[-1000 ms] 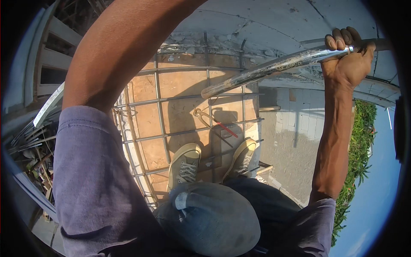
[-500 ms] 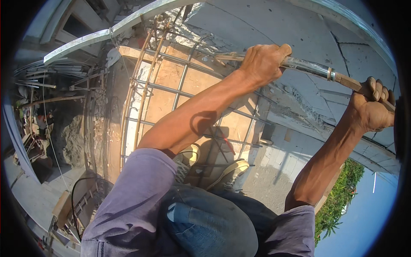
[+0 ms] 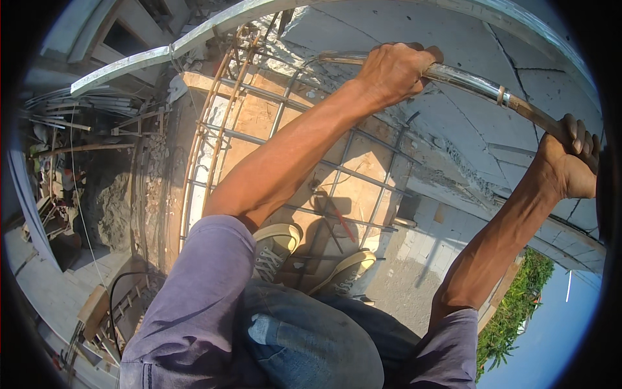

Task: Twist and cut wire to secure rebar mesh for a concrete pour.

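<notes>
A long metal pipe with a wooden end piece slants across the upper right, above the rebar grid. My left hand is closed around the pipe, arm stretched forward. My right hand is closed around the wooden end piece at the far right. The pipe's left tip meets the upper end of a steel bar in the grid; whether the bar goes inside it is too small to tell. Under my left arm, the rebar grid runs over plywood boards.
My shoes stand among the bars. Near them lies a red-handled tool. A grey block wall rises at the upper right, crossed by a curved pale metal strip. Several pipes, rubble and timber are at the left; green plants are lower right.
My left hand and the pipe's left tip have moved up and away from me. My right hand keeps nearly the same place. Both hands keep their grip.
</notes>
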Demonstrator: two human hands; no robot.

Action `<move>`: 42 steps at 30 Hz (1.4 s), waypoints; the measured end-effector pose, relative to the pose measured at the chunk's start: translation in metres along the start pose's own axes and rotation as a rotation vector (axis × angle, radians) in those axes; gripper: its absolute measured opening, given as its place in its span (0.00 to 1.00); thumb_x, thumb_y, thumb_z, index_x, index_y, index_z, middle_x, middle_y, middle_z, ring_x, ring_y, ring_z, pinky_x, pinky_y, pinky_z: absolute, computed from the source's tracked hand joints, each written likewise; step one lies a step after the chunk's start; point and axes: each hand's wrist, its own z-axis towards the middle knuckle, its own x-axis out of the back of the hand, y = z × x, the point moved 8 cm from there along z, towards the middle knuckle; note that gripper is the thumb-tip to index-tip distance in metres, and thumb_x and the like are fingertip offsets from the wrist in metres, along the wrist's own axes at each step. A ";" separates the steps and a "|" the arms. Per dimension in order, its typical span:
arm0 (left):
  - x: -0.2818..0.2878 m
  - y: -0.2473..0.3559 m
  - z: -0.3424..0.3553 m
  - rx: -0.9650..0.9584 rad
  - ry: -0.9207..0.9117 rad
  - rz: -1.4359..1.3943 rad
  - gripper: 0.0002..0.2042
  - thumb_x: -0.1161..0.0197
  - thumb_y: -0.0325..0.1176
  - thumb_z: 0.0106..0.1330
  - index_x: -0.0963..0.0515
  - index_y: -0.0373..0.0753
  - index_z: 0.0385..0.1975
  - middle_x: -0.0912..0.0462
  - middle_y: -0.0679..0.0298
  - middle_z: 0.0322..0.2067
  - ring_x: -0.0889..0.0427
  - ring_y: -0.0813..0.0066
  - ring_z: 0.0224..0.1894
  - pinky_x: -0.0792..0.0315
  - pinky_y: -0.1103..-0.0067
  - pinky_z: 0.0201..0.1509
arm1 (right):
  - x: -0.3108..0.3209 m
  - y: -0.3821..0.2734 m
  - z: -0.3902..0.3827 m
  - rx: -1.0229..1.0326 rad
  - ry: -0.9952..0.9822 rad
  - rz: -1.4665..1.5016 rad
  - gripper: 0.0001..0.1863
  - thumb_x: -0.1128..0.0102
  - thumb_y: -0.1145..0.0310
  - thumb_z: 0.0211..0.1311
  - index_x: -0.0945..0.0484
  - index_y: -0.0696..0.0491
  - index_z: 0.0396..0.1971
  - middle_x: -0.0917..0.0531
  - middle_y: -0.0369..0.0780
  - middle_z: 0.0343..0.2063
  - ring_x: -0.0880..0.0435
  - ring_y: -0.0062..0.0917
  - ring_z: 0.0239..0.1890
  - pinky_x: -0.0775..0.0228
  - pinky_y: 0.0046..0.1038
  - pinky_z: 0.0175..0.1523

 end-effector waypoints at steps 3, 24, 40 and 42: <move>-0.006 -0.006 -0.003 0.031 -0.059 0.011 0.11 0.38 0.26 0.54 0.22 0.40 0.38 0.18 0.53 0.27 0.17 0.51 0.30 0.24 0.62 0.35 | -0.006 0.014 -0.018 0.035 0.039 0.019 0.22 0.49 0.48 0.55 0.37 0.55 0.26 0.44 0.32 0.13 0.41 0.19 0.11 0.40 0.24 0.20; -0.004 0.002 0.015 0.177 -0.181 -0.097 0.19 0.34 0.46 0.57 0.20 0.40 0.43 0.16 0.55 0.29 0.16 0.54 0.35 0.23 0.64 0.42 | -0.001 0.026 0.022 -0.487 -0.232 0.311 0.21 0.53 0.54 0.62 0.38 0.62 0.34 0.41 0.39 0.24 0.36 0.27 0.27 0.39 0.34 0.50; -0.053 0.164 0.097 0.054 -0.359 -0.491 0.29 0.46 0.59 0.63 0.16 0.34 0.24 0.18 0.47 0.23 0.16 0.53 0.32 0.22 0.66 0.42 | 0.062 0.012 0.032 -0.612 -0.273 0.205 0.11 0.52 0.66 0.71 0.31 0.54 0.28 0.31 0.36 0.26 0.30 0.27 0.37 0.35 0.33 0.53; -0.066 0.168 0.093 0.008 -0.324 -0.406 0.30 0.45 0.60 0.63 0.17 0.34 0.21 0.20 0.49 0.19 0.17 0.54 0.27 0.22 0.66 0.38 | 0.046 0.017 0.001 -0.603 -0.338 0.308 0.12 0.52 0.66 0.71 0.32 0.53 0.25 0.32 0.35 0.23 0.32 0.24 0.33 0.35 0.30 0.46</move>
